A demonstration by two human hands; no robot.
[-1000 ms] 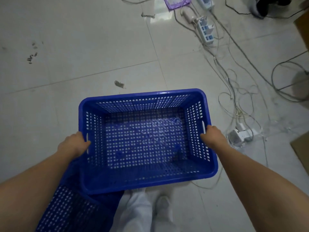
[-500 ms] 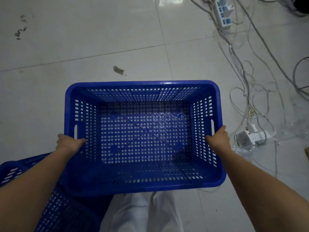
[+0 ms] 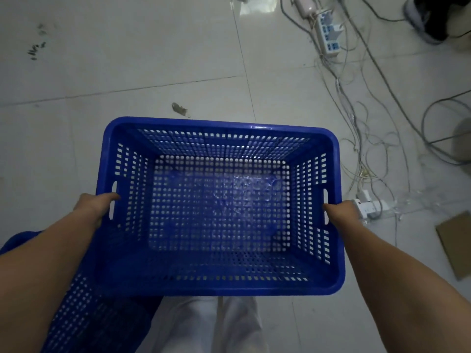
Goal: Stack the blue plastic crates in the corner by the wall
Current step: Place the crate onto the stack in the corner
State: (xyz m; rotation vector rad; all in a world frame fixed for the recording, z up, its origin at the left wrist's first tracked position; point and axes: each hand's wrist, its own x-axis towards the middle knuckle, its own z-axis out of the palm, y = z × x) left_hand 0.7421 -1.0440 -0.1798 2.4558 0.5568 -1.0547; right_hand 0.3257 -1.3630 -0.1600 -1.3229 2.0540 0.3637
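Note:
An empty blue perforated plastic crate [image 3: 219, 210] is held level above the tiled floor, in front of my legs. My left hand [image 3: 95, 206] grips its left handle slot and my right hand [image 3: 340, 212] grips the right one. A second blue crate [image 3: 76, 319] stands on the floor at the lower left, partly hidden under my left forearm and the held crate. No wall or corner shows.
Tangled cables [image 3: 356, 118] and a white power strip [image 3: 328, 34] cover the floor to the right. White adapters [image 3: 367, 207] lie beside my right hand. A cardboard piece [image 3: 456, 245] is at the right edge. A small scrap [image 3: 179, 109] lies beyond the crate.
The held crate has come closer to me and looks larger, now squared up in front of my legs. Both hands keep their grip. The floor crate stays at lower left.

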